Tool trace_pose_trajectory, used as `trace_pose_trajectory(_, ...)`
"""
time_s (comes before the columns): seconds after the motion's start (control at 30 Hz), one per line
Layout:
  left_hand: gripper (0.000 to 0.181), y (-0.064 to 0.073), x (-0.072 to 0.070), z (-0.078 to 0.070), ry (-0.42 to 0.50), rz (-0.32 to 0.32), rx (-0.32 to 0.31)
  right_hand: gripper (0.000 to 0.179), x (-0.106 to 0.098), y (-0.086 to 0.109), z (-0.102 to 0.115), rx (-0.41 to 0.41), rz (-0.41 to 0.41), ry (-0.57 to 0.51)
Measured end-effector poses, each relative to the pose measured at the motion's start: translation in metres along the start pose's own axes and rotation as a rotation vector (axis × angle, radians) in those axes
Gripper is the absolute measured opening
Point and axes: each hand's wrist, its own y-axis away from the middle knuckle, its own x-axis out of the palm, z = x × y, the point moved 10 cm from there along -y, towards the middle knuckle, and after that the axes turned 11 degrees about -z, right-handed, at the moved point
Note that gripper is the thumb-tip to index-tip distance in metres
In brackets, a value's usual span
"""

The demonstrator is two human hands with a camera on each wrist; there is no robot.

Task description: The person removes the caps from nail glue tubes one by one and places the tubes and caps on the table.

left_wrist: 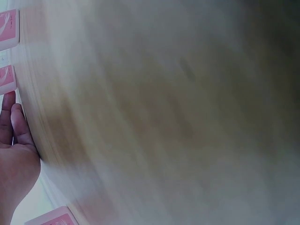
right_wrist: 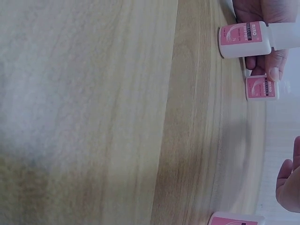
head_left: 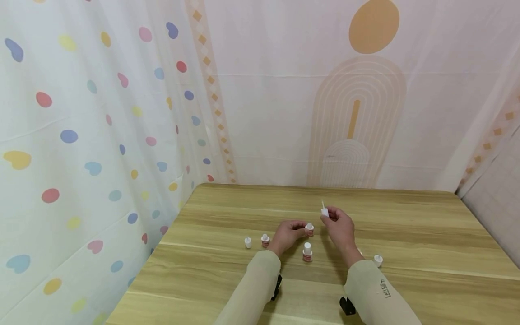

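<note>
Small, white, pink-labelled bottle (head_left: 310,230) is gripped by left hand (head_left: 289,234); white, plastic, thin-stemmed cap (head_left: 324,212) is pinched by right hand (head_left: 341,228).

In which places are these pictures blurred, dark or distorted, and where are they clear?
Head view: light-brown wood-grain tabletop fairly sharp, fairly evenly lit; left wrist: tabletop heavily blurred, darkest at upper right; right wrist: tabletop soft at lower left, grain lines bending, but white bottle with pink label near upper right clearer.
</note>
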Motion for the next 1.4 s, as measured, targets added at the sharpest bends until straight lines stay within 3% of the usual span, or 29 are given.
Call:
trace_pose_trajectory(0.2, 0.016, -0.0004, 0.0011, -0.0001, -0.018, -0.012, 0.016, 0.03, 0.0006, 0.0004, -0.0002, 0.011, 0.005, -0.009)
trace_pose_trajectory(0.47, 0.017, 0.0004, -0.0004, -0.0008, -0.004, -0.012, 0.002, 0.041, 0.0, 0.0005, 0.0009, 0.01, 0.012, -0.046)
trace_pose_trajectory(0.83, 0.018, -0.0001, -0.0005, 0.0009, 0.003, -0.016, -0.005, 0.028, -0.0014, 0.0013, 0.0012, -0.005, -0.01, -0.005)
trace_pose_trajectory(1.1, 0.016, 0.0027, -0.0014, -0.0035, 0.011, -0.008, -0.003, 0.042, -0.0003, 0.0007, 0.0001, 0.005, -0.001, -0.036)
trace_pose_trajectory(1.4, 0.015, 0.0028, -0.0005, -0.0041, 0.02, 0.001, 0.0, 0.027, -0.0015, 0.0029, 0.0004, 0.011, -0.01, -0.008)
